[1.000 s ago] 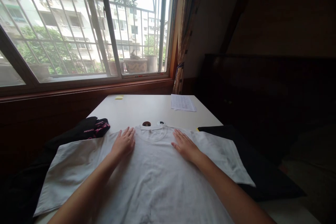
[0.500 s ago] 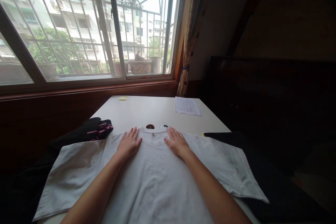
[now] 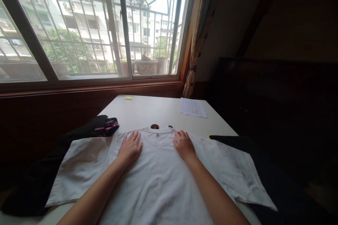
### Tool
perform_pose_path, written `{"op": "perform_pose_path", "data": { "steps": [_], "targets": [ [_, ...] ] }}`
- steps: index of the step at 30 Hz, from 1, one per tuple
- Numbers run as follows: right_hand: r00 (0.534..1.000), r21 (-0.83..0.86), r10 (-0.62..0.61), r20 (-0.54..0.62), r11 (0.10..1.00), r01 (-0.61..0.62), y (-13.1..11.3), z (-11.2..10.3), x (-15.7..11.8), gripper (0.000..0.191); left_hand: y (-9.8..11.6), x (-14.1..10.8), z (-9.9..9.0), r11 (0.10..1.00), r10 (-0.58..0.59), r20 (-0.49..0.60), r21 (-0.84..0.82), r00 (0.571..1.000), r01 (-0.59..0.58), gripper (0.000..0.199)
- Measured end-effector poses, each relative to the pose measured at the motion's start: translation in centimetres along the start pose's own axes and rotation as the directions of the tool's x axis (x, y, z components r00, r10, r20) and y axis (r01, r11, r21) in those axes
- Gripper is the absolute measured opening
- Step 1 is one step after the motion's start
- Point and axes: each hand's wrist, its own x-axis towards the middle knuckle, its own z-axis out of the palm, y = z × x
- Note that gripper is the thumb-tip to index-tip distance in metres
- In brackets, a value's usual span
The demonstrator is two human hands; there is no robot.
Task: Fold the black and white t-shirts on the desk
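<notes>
Lying flat, the left hand touches the white T-shirt on the table, left of the collar; right of it, the right hand has bent fingers, grip unclear.

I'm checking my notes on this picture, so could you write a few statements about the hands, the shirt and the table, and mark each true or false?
1. The left hand lies on the white T-shirt. True.
2. The papers lie on the table, beyond the T-shirt. True.
3. The right hand rests on the papers. False: it is on the T-shirt, beside the collar.
4. The yellow note lies on the T-shirt. False: it lies near the table's far edge.
5. Black cloth lies to the left of the collar. True.
</notes>
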Motion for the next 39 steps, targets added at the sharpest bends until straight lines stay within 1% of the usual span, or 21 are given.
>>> {"op": "perform_pose_path", "data": {
  "steps": [2, 4, 7, 11, 14, 18, 20, 24, 26, 28, 30, 33, 39],
  "targets": [
    [1.0, -0.003, 0.012, -0.001, 1.0, -0.012, -0.1, -0.2, -0.2, 0.039, 0.0, -0.9, -0.3, 1.0, -0.021, 0.004, -0.001, 1.0, 0.021, 0.057],
    [1.0, -0.005, 0.019, -0.001, 1.0, -0.019, -0.1, -0.2, -0.3, 0.038, -0.3, -1.5, -0.5, 0.997, -0.071, 0.009, 0.005, 0.997, 0.071, 0.057],
    [1.0, -0.01, 0.029, 0.006, 1.0, -0.029, 0.1, -0.2, -0.4, 0.039, -1.5, -2.1, -0.7, 0.989, -0.144, 0.005, 0.032, 0.989, 0.144, 0.058],
    [1.0, -0.014, 0.024, 0.02, 1.0, -0.024, 0.6, -0.2, -0.7, 0.043, -3.6, -2.3, -0.7, 0.989, -0.137, 0.044, 0.055, 0.99, 0.135, 0.058],
    [0.999, -0.019, 0.02, 0.036, 1.0, -0.019, 1.1, 0.1, -0.9, 0.047, -4.2, -2.4, -0.8, 0.991, -0.126, 0.079, 0.06, 0.989, 0.122, 0.058],
    [0.997, -0.03, 0.008, 0.079, 1.0, -0.006, 1.6, 0.4, -1.1, 0.051, -3.6, -2.2, -1.0, 0.988, -0.139, 0.09, 0.075, 0.986, 0.132, 0.058],
    [0.995, -0.035, 0.009, 0.1, 0.999, -0.006, 1.7, 0.6, -1.2, 0.053, -2.8, -1.8, -1.0, 0.992, -0.111, 0.089, 0.07, 0.99, 0.105, 0.057],
    [0.994, -0.031, 0.018, 0.107, 0.999, -0.015, 1.7, 0.6, -1.2, 0.054, -0.7, -0.3, -0.7, 1.0, -0.001, 0.093, 0.013, 0.996, 0.0, 0.054],
    [0.993, -0.024, 0.025, 0.113, 0.999, -0.022, 1.7, 0.5, -1.1, 0.054, 0.3, 0.7, -0.3, 1.0, 0.003, 0.089, -0.002, 0.996, -0.002, 0.055],
    [0.992, -0.015, 0.028, 0.126, 1.0, -0.026, 1.9, 0.4, -0.9, 0.055, 0.9, 1.6, 0.2, 1.0, -0.02, 0.079, -0.005, 0.997, 0.021, 0.058],
    [0.99, -0.01, 0.027, 0.135, 1.0, -0.026, 2.0, 0.4, -0.5, 0.056, 1.1, 2.3, 0.6, 0.999, -0.048, 0.072, -0.008, 0.996, 0.049, 0.06],
    [0.988, -0.009, 0.031, 0.153, 0.999, -0.03, 2.2, 0.6, 0.0, 0.057, 0.7, 3.0, 0.9, 0.997, -0.08, 0.072, -0.016, 0.994, 0.081, 0.063],
    [0.976, -0.01, 0.019, 0.217, 1.0, -0.017, 2.5, 1.1, 0.7, 0.061, -0.2, 3.7, 1.0, 0.995, -0.1, 0.065, -0.022, 0.993, 0.101, 0.065]
  ]
}}
